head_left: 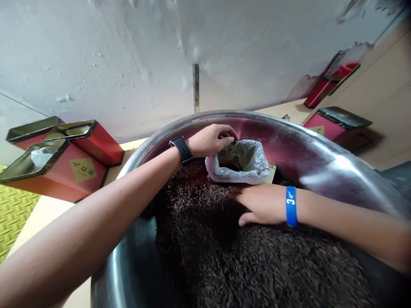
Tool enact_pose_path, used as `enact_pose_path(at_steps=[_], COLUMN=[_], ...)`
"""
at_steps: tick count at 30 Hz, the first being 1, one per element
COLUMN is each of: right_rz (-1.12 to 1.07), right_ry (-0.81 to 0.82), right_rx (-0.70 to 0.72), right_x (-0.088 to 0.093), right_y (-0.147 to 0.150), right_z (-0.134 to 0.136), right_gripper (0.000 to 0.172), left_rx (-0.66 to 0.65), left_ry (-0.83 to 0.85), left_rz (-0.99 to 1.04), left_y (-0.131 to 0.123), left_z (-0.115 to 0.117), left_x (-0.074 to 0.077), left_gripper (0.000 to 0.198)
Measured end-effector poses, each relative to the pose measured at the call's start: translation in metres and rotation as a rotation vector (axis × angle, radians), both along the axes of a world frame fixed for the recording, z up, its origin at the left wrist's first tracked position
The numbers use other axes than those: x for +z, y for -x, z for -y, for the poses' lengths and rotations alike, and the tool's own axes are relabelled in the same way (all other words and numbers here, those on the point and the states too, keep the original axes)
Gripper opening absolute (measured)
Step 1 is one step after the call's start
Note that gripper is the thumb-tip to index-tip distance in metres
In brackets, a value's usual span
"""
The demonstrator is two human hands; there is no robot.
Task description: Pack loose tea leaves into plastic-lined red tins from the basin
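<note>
A tea tin [212, 167] with a clear plastic bag [257, 160] lining its mouth sits in a big steel basin [340, 164]. Dark, thin, dry leaves that look like loose tea [257, 265] cover the basin's bottom. At the tin's back left, my left hand [212, 141] has its fingers curled over the rim and the bag's edge. My right hand [260, 203] lies low on the tea just in front of the tin, fingers extended and thumb apart. Its fingertips are partly hidden against the tin and the leaves. Inside, the tin is shadowed, so its contents are unclear.
Several red tins stand left of the basin, one with a yellow label [82, 170] and plastic inside. To the right are another red tin [337, 124] and a farther one [330, 83]. A pale wall [128, 55] rises behind; yellow textured flooring [16, 205] shows at left.
</note>
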State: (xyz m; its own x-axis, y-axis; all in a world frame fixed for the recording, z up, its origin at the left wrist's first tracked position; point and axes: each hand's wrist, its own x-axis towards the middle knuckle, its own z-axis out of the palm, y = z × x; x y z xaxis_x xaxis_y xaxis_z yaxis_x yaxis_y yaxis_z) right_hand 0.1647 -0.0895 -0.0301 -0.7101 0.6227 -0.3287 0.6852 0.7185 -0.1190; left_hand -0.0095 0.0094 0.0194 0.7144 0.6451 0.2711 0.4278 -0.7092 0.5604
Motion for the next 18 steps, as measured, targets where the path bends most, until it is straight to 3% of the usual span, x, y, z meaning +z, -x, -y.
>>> enact_pose_path(at_steps=[4, 8, 12, 18], right_rz=[0.036, 0.045, 0.038, 0.041], right_ry=[-0.126, -0.222, -0.218, -0.243], right_rx=[-0.085, -0.129, -0.196, -0.189], right_x=[-0.013, -0.029, -0.044, -0.055], right_y=[-0.004, 0.002, 0.005, 0.005], right_z=[-0.011, -0.015, -0.022, -0.03], right_gripper=[0.035, 0.035, 0.035, 0.03], left_rx=[-0.01, 0.0, 0.005, 0.027], left_ry=[0.014, 0.017, -0.011, 0.003], left_rz=[0.012, 0.008, 0.015, 0.031], left_y=[0.0, 0.001, 0.003, 0.005], left_z=[-0.002, -0.003, -0.003, -0.007], left_x=[-0.002, -0.001, 0.0, -0.002], left_gripper=[0.026, 0.026, 0.026, 0.028])
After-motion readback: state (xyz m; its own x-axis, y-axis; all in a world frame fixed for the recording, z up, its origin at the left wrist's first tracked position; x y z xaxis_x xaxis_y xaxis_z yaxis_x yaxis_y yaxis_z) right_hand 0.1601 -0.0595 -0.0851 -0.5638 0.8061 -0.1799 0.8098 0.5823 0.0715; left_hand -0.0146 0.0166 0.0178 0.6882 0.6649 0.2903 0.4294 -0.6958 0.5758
